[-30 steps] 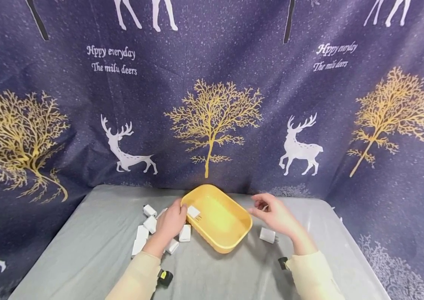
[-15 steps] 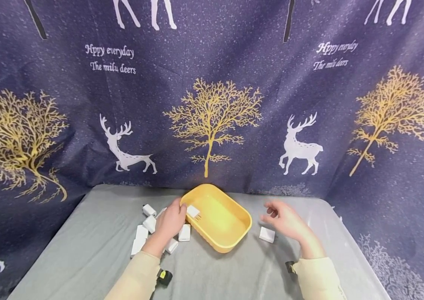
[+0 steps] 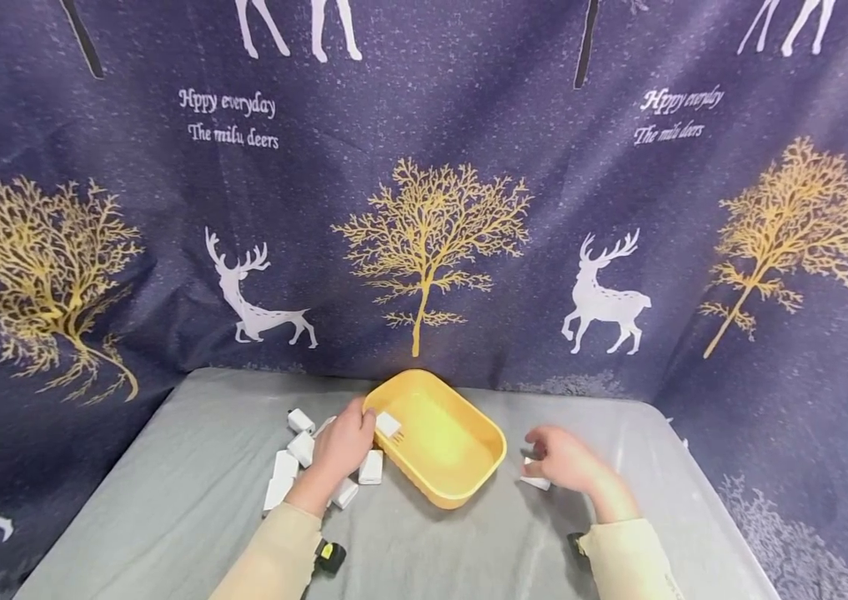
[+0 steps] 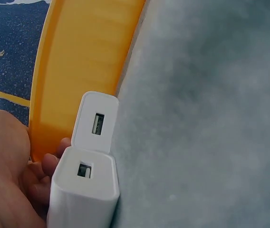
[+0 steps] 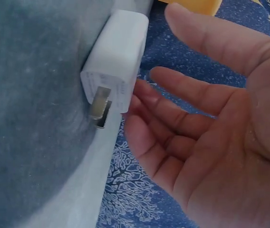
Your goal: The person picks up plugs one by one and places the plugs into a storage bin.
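A yellow plastic basket (image 3: 442,433) stands on the grey-covered table, with one white USB charger (image 3: 388,424) inside near its left end. My left hand (image 3: 344,442) grips the basket's left rim, thumb on top and fingers curled on the outer wall. In the left wrist view two chargers (image 4: 83,175) sit close by those fingers. To the basket's right, my right hand (image 3: 572,460) is over another white charger (image 3: 538,482), partly hiding it. Seen from the right wrist, that charger (image 5: 118,59) lies beside the parted thumb and fingers, its metal prongs showing; no grip on it is visible.
Several white chargers (image 3: 283,471) lie in a loose group on the table's left, partly under my left forearm. A dark blue printed cloth (image 3: 424,250) hangs behind the table (image 3: 469,558). A dark wrist-worn device (image 3: 329,556) sits at my left sleeve.
My right hand has moved away from the basket's right side, then down onto the lone charger. My left hand and the basket have stayed in place.
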`<state>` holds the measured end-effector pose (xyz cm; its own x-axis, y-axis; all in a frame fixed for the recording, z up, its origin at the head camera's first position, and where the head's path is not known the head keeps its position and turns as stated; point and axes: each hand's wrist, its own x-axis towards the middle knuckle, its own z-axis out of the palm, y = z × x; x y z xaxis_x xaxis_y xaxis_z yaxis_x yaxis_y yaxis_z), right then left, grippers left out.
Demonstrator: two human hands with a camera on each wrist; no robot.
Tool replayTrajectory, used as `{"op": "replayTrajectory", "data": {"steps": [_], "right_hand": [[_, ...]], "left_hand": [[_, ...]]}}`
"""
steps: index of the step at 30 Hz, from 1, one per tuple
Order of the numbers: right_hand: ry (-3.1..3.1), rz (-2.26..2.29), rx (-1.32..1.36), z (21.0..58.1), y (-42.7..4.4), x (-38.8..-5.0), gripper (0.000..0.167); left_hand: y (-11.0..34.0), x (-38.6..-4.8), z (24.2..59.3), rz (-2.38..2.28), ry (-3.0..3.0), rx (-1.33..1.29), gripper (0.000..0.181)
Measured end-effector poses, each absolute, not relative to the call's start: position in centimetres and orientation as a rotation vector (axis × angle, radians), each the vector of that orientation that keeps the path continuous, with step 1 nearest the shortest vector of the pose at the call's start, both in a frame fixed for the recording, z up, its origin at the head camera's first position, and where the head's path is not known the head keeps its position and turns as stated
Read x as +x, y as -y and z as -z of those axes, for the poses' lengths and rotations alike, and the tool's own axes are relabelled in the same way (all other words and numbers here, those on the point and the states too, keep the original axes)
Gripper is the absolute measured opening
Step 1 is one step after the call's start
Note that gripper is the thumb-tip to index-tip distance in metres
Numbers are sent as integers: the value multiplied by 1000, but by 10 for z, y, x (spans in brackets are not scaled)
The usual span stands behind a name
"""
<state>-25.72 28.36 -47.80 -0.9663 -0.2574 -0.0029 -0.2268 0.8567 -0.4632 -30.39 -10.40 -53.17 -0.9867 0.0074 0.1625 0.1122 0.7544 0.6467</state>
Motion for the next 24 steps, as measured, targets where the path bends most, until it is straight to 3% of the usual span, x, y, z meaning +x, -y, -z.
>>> {"op": "replayTrajectory", "data": {"steps": [12,24], "right_hand": [[-2905,719,-417,485,-285,-255,29],[-2919,695,-390,488,-285,-255,26]], "left_hand": [[102,-303,531,1039,2798,-98,47],[103,-305,532,1037,2793,-112,48]]}}
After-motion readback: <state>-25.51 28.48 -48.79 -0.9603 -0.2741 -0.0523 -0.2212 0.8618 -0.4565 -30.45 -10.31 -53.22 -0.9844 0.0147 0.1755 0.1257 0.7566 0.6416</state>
